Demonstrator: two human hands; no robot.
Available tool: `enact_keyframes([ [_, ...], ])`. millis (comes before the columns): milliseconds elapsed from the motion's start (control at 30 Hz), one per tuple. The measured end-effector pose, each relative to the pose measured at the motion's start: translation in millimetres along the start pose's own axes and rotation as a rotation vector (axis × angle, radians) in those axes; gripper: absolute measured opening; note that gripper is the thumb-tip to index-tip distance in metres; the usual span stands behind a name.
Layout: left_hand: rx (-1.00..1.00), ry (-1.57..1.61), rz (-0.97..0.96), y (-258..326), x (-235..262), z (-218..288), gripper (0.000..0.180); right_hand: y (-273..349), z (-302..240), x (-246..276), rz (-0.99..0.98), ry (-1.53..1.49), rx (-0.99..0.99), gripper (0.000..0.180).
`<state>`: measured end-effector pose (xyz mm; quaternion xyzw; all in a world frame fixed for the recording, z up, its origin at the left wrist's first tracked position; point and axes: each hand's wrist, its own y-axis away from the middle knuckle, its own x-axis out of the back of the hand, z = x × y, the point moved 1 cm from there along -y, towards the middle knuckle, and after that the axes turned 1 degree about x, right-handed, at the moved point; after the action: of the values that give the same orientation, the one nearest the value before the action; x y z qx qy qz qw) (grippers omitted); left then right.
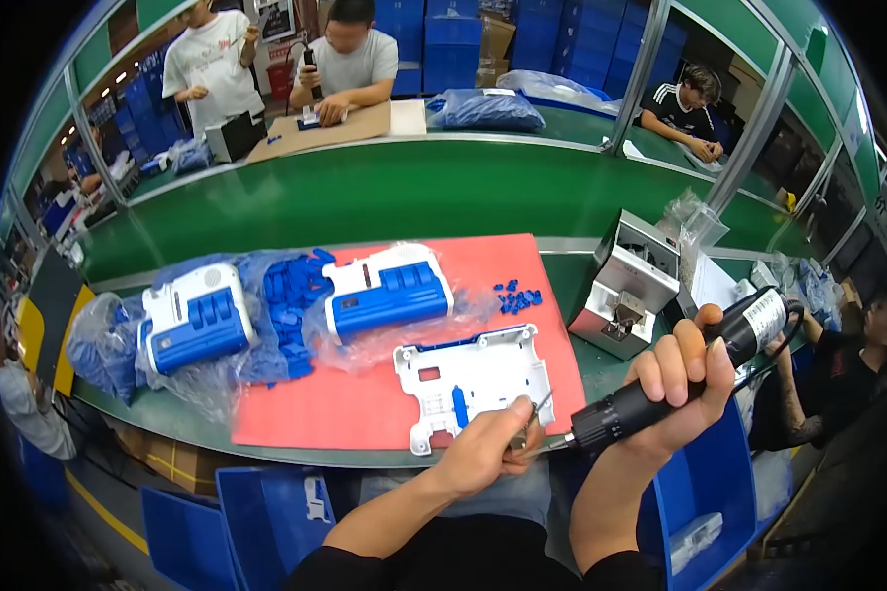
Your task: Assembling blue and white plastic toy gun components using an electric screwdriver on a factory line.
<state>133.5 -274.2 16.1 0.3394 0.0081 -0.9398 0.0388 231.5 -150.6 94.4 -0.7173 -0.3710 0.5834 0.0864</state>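
My right hand (682, 389) is wrapped round a black electric screwdriver (621, 416), its bit pointing left toward my other hand. My left hand (483, 451) is closed on a thin metal tool (542, 402), mostly hidden by the fingers; its kind is unclear. The screwdriver's tip is close to those fingers; whether they touch I cannot tell. Just beyond my left hand, an open white plastic housing shell (493, 369) lies inside up on the pink mat (315, 419). A slim blue part (459, 404) sits in the shell, and a blue edge runs along its far side.
Two white-and-blue housings (389, 295) (202, 320) rest on plastic bags, with blue parts (291, 295) heaped between them. Small blue pieces (519, 297) lie near a metal box-like device (626, 286). Blue bins (705, 483) stand below the bench edge. Other people work around the bench.
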Motion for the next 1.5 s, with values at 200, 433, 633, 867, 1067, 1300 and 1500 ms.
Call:
enact_keyframes([
  [200,0.000,0.026,-0.088,16,-8,-8,0.043,9,2,-1,-0.001,-0.015,-0.058,0.024],
  [433,0.065,-0.048,-0.077,25,-10,-10,0.046,12,-2,-4,-0.061,-0.031,-0.083,0.024],
  [633,0.114,-0.112,-0.078,31,-14,-9,0.045,17,-2,-2,-0.129,-0.097,-0.141,0.026],
  [867,0.085,-0.106,-0.072,48,-16,-6,0.044,22,7,-15,-0.156,-0.080,-0.162,0.025],
  [1067,0.058,-0.259,-0.054,64,-15,-4,0.044,20,6,-18,-0.138,-0.021,-0.102,0.023],
  [1300,0.060,-0.089,0.117,61,-2,-5,0.046,22,0,-25,-0.147,-0.070,-0.092,0.031],
  [1500,0.089,-0.203,0.032,59,-13,-2,0.045,28,7,-19,-0.065,-0.074,-0.125,0.028],
])
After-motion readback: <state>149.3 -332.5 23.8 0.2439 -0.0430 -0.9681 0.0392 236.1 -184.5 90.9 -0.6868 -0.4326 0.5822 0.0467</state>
